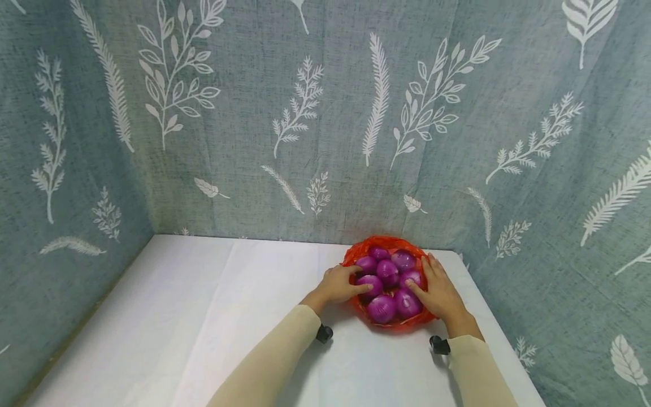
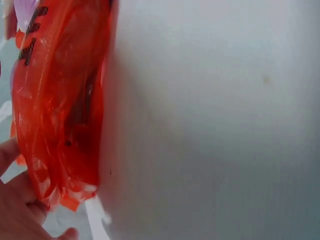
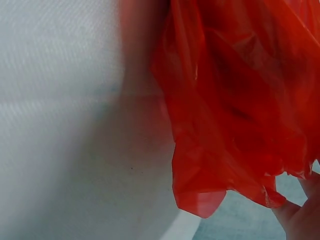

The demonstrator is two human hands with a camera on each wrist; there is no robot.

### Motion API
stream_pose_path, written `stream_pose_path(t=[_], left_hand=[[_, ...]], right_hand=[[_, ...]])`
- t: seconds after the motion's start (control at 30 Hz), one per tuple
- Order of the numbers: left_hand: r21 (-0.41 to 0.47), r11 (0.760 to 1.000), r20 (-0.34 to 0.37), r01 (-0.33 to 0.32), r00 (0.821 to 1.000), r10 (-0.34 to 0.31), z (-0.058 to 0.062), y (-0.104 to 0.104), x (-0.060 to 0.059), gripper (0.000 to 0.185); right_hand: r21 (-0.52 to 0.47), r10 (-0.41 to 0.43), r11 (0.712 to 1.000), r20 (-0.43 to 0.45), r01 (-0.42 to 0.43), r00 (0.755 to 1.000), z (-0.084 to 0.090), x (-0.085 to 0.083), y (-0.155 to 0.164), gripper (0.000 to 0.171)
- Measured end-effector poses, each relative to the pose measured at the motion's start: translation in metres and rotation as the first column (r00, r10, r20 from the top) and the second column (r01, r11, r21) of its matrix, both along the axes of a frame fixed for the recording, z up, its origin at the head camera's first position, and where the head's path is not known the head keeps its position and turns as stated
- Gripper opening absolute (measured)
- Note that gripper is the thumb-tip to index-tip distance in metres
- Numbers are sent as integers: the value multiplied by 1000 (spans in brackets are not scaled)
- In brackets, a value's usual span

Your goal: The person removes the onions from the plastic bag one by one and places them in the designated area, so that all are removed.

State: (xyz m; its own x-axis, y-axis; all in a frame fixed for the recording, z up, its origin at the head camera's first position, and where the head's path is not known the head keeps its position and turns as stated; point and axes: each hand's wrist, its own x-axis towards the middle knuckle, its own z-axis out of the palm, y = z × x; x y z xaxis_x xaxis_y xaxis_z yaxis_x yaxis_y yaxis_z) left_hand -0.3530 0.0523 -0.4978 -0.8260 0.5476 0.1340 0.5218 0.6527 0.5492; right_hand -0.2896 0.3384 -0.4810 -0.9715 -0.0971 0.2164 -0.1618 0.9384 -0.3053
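Head view: a red plastic bag [image 1: 389, 325] sits open on the white tabletop [image 1: 203, 316], toward the far right part of it, near the leaf-print curtain [image 1: 305, 113] that backs and flanks the surface. Inside the bag lie several purple onions [image 1: 387, 271], packed close together and touching one another.

Left hand [image 1: 338, 285] rests at the bag's left edge, fingers bent over the rim, fingertips on the nearest onion on that side. Whether it pinches the plastic or only lies on it, cannot tell from here. Right hand [image 1: 439, 291] lies along the bag's right edge, fingers fairly straight and spread, thumb reaching in to touch an onion at the near right. The two hands stand apart, one on each side, with the bag and onions between them. Both arms wear cream sleeves [image 1: 285, 350]; a small black camera mount shows at each wrist.

Left wrist view: crumpled red plastic with dark printing stands against the white tabletop; part of the hand shows at lower left, touching the bag's lower edge. Close and soft-focused.

Right wrist view: red plastic folds fill the right side, hanging over the tabletop edge region; a bit of hand shows at lower right corner beside the plastic. The grip itself is out of frame.
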Motion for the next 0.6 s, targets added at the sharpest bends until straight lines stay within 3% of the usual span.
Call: stream_pose_path(t=[0.4, 0.6], left_hand=[[13, 999, 65, -44, 997, 43, -9, 13, 5, 69], [114, 992, 90, -52, 995, 42, -15, 11, 6, 78]], right_hand=[[-16, -11, 1000, 9, 12, 1000, -2, 1, -1, 97], [-9, -5, 1000, 16, 6, 1000, 0, 1, -2, 97]])
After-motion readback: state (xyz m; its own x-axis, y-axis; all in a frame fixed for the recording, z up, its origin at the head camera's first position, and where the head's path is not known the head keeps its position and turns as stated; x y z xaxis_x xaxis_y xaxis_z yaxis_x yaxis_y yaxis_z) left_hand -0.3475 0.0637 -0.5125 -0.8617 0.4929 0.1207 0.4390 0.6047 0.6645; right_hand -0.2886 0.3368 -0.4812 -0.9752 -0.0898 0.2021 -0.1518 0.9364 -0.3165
